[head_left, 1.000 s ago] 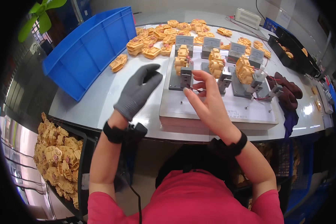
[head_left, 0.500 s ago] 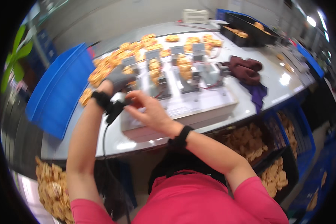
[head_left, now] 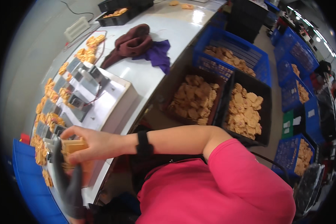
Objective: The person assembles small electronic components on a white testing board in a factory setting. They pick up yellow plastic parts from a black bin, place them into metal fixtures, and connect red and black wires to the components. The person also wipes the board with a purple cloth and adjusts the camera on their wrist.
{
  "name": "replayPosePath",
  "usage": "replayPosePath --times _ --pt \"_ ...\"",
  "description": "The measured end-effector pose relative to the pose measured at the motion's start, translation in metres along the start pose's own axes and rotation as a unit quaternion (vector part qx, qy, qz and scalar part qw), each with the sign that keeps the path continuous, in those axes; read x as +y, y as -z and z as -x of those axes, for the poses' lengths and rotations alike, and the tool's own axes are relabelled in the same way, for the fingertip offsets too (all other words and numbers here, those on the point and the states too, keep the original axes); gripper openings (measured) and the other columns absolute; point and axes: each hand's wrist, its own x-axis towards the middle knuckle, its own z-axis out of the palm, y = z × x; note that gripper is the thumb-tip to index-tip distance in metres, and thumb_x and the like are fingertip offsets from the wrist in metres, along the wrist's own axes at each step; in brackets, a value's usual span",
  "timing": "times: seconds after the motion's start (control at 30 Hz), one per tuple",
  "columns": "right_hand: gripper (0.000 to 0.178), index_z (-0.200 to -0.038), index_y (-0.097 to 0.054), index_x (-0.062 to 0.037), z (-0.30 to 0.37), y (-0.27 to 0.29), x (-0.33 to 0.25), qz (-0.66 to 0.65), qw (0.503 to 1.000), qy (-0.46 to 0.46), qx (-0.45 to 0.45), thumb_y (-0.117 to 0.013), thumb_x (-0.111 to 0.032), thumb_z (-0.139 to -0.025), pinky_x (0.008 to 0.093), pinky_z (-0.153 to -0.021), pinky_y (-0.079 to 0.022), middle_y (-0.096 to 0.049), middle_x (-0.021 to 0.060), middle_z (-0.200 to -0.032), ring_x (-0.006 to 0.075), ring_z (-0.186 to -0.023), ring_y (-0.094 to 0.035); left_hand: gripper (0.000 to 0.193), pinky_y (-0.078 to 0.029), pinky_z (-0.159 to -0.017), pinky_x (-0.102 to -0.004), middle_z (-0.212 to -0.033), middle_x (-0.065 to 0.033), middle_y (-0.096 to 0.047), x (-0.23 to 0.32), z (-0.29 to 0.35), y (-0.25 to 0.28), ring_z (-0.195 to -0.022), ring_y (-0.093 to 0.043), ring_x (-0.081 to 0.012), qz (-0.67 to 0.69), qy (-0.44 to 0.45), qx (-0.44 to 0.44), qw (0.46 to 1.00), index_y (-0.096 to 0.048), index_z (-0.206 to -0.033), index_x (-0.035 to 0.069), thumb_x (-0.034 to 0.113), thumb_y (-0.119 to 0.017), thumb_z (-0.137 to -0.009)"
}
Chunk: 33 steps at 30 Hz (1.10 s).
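Observation:
My left hand (head_left: 71, 190), in a dark grey glove, is at the lower left with its fingers stretched upward and the thumb apart. My bare right hand (head_left: 95, 143) reaches in from the right, thumb and fingers closed round a yellowish-tan blocky piece (head_left: 74, 146). The piece sits at the left hand's fingertips; whether the glove touches it I cannot tell. Beyond the hands stands a white board (head_left: 114, 99) carrying a row of grey metal fixtures (head_left: 78, 104). Several yellow-orange pieces (head_left: 50, 91) lie along its far side, some in the fixtures.
A blue bin (head_left: 31, 179) stands at the left. Brown and purple cloths (head_left: 134, 43) lie on the white table (head_left: 149, 78). Dark crates (head_left: 267, 112) and a blue crate (head_left: 263, 50) beyond its edge hold heaps of tan pieces. Stacked blue crates (head_left: 296, 59) line the right.
The view has swung to the right, showing more crates. My right hand, earlier near the left wrist strap, now holds the yellowish-tan piece by the left fingertips.

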Motion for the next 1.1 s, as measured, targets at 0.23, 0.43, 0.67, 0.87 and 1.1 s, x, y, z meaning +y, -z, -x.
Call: replayPosePath --times 0.23,0.43,0.67,0.87,1.1 --pt "0.046 -0.123 -0.056 -0.0024 0.159 0.121 -0.031 0.161 0.931 -0.184 0.27 -0.073 -0.025 -0.086 0.0284 -0.092 -0.048 -0.064 0.0066 -0.113 0.0132 -0.105 -0.06 0.076 -0.039 -0.103 -0.0403 -0.142 -0.0179 -0.043 0.025 0.013 -0.052 -0.129 -0.045 -0.0279 0.03 0.017 -0.138 0.99 -0.028 -0.148 0.001 0.018 -0.065 -0.083" --pt "0.042 -0.11 -0.059 -0.0002 0.365 0.271 -0.042 0.417 0.693 -0.268 0.524 -0.074 -0.028 -0.081 0.0343 -0.08 -0.053 -0.067 0.0092 -0.102 0.0211 -0.092 -0.066 0.052 -0.035 -0.105 -0.038 -0.139 -0.0157 -0.048 -0.031 0.052 0.004 -0.128 -0.046 -0.0251 -0.009 0.145 0.052 0.988 -0.039 -0.143 0.0 0.016 -0.053 -0.095" --pt "0.03 -0.114 -0.061 -0.002 0.371 0.291 -0.063 0.43 0.679 -0.252 0.539 -0.065 -0.022 -0.093 0.0256 -0.085 -0.048 -0.065 0.0051 -0.102 0.0121 -0.092 -0.06 0.034 -0.037 -0.104 -0.0338 -0.129 -0.0119 -0.056 -0.082 0.084 0.021 -0.121 -0.051 -0.0207 -0.002 0.149 0.297 0.943 -0.054 -0.128 -0.001 0.002 -0.054 -0.094" --pt "0.015 -0.109 -0.063 -0.0032 0.107 0.123 -0.073 0.402 0.849 -0.162 0.303 -0.055 -0.011 -0.098 0.0216 -0.08 -0.047 -0.063 0.0006 -0.095 0.0066 -0.086 -0.058 0.035 -0.034 -0.108 -0.0369 -0.131 -0.0154 -0.052 -0.11 0.08 -0.006 -0.127 -0.046 -0.0269 -0.082 0.122 0.291 0.945 -0.057 -0.124 0.001 0.004 -0.059 -0.089" --pt "0.022 -0.102 -0.066 -0.004 -0.043 0.006 -0.011 0.564 0.822 -0.001 -0.081 -0.071 -0.008 -0.081 0.0333 -0.078 -0.046 -0.063 0.0093 -0.094 0.0241 -0.085 -0.059 0.041 -0.028 -0.111 -0.0451 -0.143 -0.0237 -0.039 -0.129 0.09 -0.024 -0.135 -0.036 -0.0368 -0.091 0.118 0.296 0.943 -0.055 -0.124 -0.001 0.023 -0.055 -0.091"
